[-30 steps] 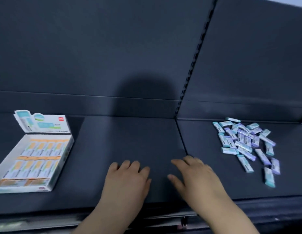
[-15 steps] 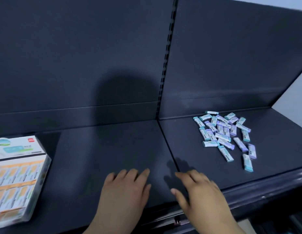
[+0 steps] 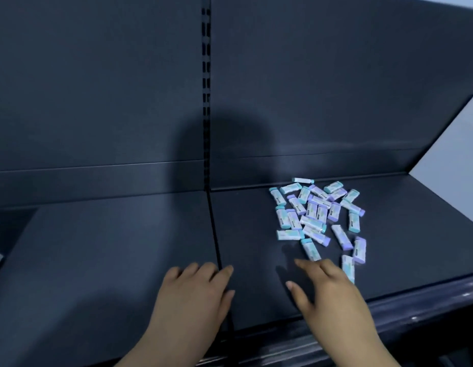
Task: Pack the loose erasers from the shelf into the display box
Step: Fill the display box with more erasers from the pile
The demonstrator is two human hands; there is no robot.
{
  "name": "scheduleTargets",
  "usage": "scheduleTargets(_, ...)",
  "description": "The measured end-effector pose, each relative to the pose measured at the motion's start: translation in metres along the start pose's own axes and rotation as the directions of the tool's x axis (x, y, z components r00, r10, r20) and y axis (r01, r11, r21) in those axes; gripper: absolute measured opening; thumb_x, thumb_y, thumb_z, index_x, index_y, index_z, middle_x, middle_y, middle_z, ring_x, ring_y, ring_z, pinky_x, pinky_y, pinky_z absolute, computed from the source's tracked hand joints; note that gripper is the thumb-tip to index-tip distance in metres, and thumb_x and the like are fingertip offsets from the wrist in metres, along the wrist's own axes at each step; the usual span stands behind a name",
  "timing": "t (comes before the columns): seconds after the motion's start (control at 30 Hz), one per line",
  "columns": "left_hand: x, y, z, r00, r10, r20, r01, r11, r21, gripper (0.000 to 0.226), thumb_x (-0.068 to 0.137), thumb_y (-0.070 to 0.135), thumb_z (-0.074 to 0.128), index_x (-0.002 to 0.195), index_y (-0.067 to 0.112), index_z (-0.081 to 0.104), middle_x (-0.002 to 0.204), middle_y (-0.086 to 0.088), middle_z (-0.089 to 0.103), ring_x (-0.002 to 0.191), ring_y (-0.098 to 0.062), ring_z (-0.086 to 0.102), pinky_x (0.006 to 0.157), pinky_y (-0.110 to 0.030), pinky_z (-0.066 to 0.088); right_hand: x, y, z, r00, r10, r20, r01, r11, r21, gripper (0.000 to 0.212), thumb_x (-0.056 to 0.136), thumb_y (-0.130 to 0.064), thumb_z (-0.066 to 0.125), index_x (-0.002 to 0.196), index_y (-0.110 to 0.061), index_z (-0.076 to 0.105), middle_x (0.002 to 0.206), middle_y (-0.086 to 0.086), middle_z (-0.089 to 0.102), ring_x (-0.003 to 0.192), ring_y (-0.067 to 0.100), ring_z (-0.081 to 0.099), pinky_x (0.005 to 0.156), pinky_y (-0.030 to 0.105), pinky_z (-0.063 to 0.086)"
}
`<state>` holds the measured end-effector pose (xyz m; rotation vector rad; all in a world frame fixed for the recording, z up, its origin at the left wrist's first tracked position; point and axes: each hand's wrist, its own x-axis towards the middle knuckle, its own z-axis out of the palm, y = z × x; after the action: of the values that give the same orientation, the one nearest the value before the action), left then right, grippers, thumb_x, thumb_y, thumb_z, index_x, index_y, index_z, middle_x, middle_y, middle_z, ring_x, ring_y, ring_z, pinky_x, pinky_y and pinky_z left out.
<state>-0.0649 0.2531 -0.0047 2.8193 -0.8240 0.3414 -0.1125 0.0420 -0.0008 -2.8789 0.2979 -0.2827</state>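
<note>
Dark shelf, slotted upright behind. Loose erasers heaped on right panel, nearest ones just beside right hand; grip wide, fingers flat, holding nothing. Left hand likewise flat and empty at panel seam. No display box in frame. Best to start with near stragglers, pinch by long sides, gather several aligned before carrying.

A shop: dark metal retail shelf with a slotted upright in the back panel, small wrapped erasers heaped on it as stock
</note>
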Motion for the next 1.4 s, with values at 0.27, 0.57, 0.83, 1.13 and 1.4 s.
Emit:
scheduleTargets(0.27,0.069,0.088,0.029,0.992,-0.005,0.124,0.003,1.000,0.015,0.038,0.058,0.047,0.077,0.089,0.026,0.075,0.070,0.007,0.064,0.058,-0.017,0.062,0.050,-0.032,0.046,0.052,0.094,-0.027,0.992,-0.068,0.109,0.071,0.997,-0.030,0.033,0.073,-0.042,0.074,0.102,-0.030,0.067,0.097,-0.006,0.060,0.094,0.020,0.062,0.072,0.032,0.051)
scheduleTargets(0.57,0.109,0.141,0.044,0.951,-0.198,0.239,0.186,0.980,0.075,0.065,0.093,0.054,0.038,0.148,0.029,0.014,0.145,0.007,0.030,0.132,-0.019,0.029,0.102,-0.033,0.024,0.076,0.142,-0.039,0.869,-0.224,0.441,0.226,0.973,0.048,0.076,0.067,-0.070,0.062,0.133,-0.041,0.036,0.127,-0.016,0.042,0.124,0.007,0.038,0.096,0.023,0.038)
scheduleTargets(0.83,0.122,0.141,0.047,0.916,-0.252,0.314,0.225,0.967,0.120,0.066,0.086,0.062,0.045,0.139,0.028,0.028,0.138,0.005,0.034,0.127,-0.018,0.033,0.100,-0.032,0.029,0.085,0.148,-0.028,0.888,-0.333,0.316,0.277,0.938,0.209,0.065,0.069,-0.060,0.064,0.127,-0.043,0.040,0.101,-0.023,0.040,0.107,0.001,0.044,0.088,0.018,0.038)
scheduleTargets(1.13,0.113,0.138,0.033,0.881,-0.232,0.411,0.172,0.969,0.177,0.068,0.084,0.058,0.050,0.138,0.027,0.025,0.138,0.004,0.032,0.127,-0.018,0.036,0.100,-0.034,0.030,0.092,0.149,-0.022,0.909,-0.293,0.295,-0.037,0.650,0.759,0.054,0.070,-0.026,0.079,0.110,-0.046,0.050,0.092,-0.018,0.057,0.086,0.001,0.052,0.081,0.015,0.043)
scheduleTargets(1.4,0.106,0.134,0.031,0.865,-0.255,0.433,0.206,0.966,0.158,0.074,0.085,0.065,0.044,0.145,0.030,0.018,0.142,0.004,0.027,0.133,-0.018,0.027,0.104,-0.034,0.028,0.091,0.137,-0.022,0.900,-0.296,0.319,0.052,0.801,0.596,0.057,0.064,-0.056,0.072,0.114,-0.047,0.046,0.099,-0.021,0.054,0.097,-0.003,0.049,0.081,0.010,0.038)
